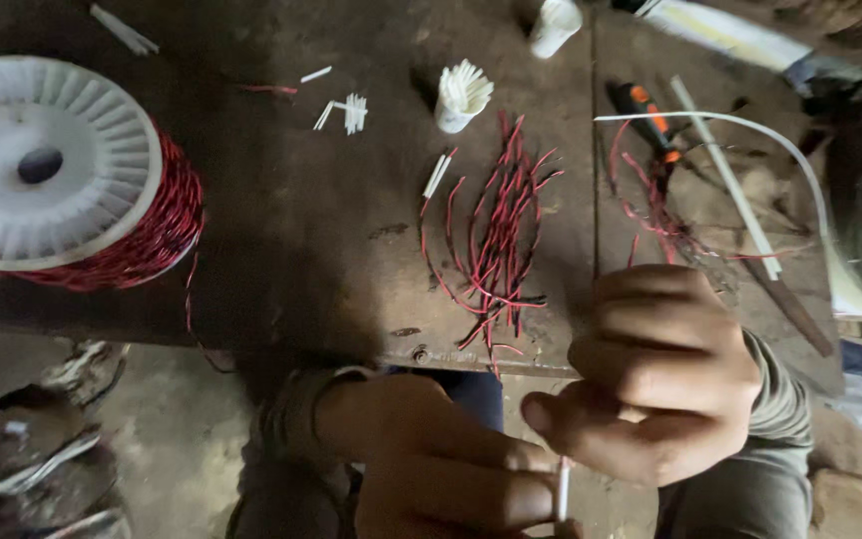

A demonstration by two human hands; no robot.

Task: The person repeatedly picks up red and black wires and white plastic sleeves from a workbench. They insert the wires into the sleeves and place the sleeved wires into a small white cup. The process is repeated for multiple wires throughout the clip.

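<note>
We pinch the thin white sleeve [562,489] between left hand [441,464] and right hand [665,384], both closed on it, and off the table edge [351,344] it may slip and drop.

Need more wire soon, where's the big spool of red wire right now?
In the head view, the spool of red wire lies flat at the workbench's far left edge, left of the cut red wires.
</note>
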